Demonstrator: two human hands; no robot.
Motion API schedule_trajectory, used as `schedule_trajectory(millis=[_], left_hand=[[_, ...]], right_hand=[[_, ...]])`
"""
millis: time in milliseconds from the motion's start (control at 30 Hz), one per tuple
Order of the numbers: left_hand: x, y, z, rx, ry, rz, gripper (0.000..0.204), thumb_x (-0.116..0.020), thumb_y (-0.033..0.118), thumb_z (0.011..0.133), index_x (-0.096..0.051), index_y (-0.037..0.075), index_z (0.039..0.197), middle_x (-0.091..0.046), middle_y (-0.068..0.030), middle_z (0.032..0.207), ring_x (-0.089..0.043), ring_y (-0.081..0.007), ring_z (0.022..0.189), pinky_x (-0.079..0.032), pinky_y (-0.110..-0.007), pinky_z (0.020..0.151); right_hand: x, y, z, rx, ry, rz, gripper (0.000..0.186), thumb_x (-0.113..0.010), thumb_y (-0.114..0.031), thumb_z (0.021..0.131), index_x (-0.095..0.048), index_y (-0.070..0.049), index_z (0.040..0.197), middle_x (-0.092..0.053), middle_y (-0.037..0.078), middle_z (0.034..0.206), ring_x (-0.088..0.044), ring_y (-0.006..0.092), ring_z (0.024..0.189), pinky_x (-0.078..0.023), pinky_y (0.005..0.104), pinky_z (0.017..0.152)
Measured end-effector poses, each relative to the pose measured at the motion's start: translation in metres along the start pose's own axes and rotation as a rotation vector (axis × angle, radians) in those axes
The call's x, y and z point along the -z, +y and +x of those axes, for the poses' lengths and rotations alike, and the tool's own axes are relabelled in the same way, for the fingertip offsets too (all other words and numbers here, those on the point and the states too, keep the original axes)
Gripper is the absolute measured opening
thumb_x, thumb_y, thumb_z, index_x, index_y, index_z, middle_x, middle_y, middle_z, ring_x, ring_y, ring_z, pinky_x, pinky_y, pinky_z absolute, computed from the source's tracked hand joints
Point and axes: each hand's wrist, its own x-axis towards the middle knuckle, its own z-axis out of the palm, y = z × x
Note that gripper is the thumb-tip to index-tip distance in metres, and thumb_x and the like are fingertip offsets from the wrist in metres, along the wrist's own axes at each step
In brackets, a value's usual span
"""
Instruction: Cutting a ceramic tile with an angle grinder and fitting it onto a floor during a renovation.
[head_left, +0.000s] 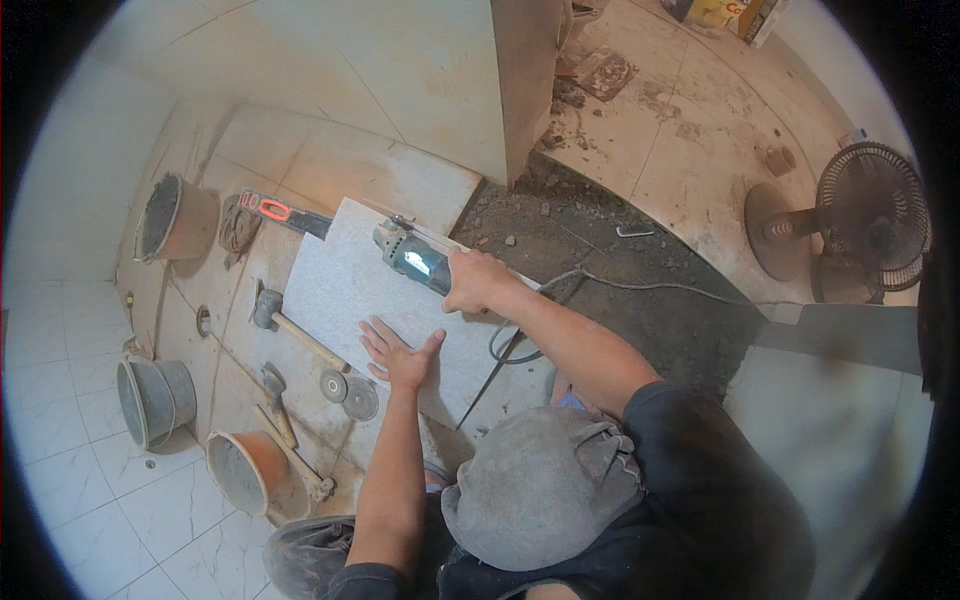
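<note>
My right hand is wrapped around the body of a teal and grey angle grinder. The grinder's head points left, over the far edge of a pale grey tile. Fingers spread, my left hand lies flat on the near part of that tile. Left of the tile is a rubber mallet, its wooden handle reaching to the tile's edge. Two round grinder discs lie close to my left hand. A black tool with an orange handle touches the tile's far left corner.
A grey power cord loops across dark bare soil on the right. Buckets stand on the left, including an orange one beside a hammer. A wall corner juts in ahead. At far right stands a fan.
</note>
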Motion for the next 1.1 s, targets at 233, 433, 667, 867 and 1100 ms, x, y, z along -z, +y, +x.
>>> schedule_trajectory(millis=[233,433,667,867,1100], left_hand=[[0.0,0.004,-0.001,0.001,-0.011,0.003,0.151,-0.076,0.083,0.057,0.002,0.008,0.163,0.008,-0.0167,0.17,0.008,-0.0391,0.156,-0.002,-0.069,0.116],[0.0,0.004,0.0,-0.003,-0.005,0.006,0.148,-0.075,0.082,0.059,0.001,0.009,0.163,0.009,-0.0159,0.17,0.009,-0.0378,0.156,-0.002,-0.07,0.116],[0.002,0.006,-0.002,-0.004,-0.01,0.004,0.148,-0.075,0.082,0.06,0.001,0.008,0.163,0.009,-0.0159,0.17,0.009,-0.0372,0.156,-0.002,-0.069,0.117],[0.0,0.003,0.0,-0.005,-0.01,0.017,0.147,-0.075,0.082,0.061,0.002,0.008,0.163,0.009,-0.016,0.17,0.009,-0.0379,0.156,-0.001,-0.069,0.117],[-0.001,0.004,-0.001,-0.004,-0.001,0.059,0.144,-0.073,0.083,0.064,0.001,0.009,0.163,0.007,-0.0168,0.17,0.005,-0.0393,0.156,-0.004,-0.069,0.117]], right_hand=[[0.001,0.007,-0.006,-0.004,-0.001,-0.015,0.076,-0.086,-0.031,0.065,-0.055,0.006,0.123,-0.066,0.028,0.12,-0.066,0.0431,0.114,-0.054,0.0483,0.096],[0.002,0.007,-0.008,-0.006,-0.009,-0.022,0.074,-0.085,-0.03,0.065,-0.056,0.006,0.123,-0.067,0.029,0.118,-0.066,0.0431,0.113,-0.054,0.0482,0.096],[-0.001,0.02,-0.022,-0.003,0.013,-0.032,0.075,-0.085,-0.031,0.065,-0.054,0.006,0.123,-0.068,0.03,0.112,-0.066,0.0444,0.11,-0.054,0.0492,0.095],[-0.004,0.024,-0.024,-0.007,0.027,-0.032,0.075,-0.085,-0.03,0.065,-0.053,0.005,0.123,-0.068,0.03,0.112,-0.066,0.0448,0.109,-0.054,0.0499,0.095],[-0.001,0.02,-0.023,-0.008,0.015,-0.022,0.074,-0.085,-0.031,0.065,-0.053,0.005,0.122,-0.068,0.03,0.113,-0.066,0.0441,0.11,-0.054,0.0488,0.095]])
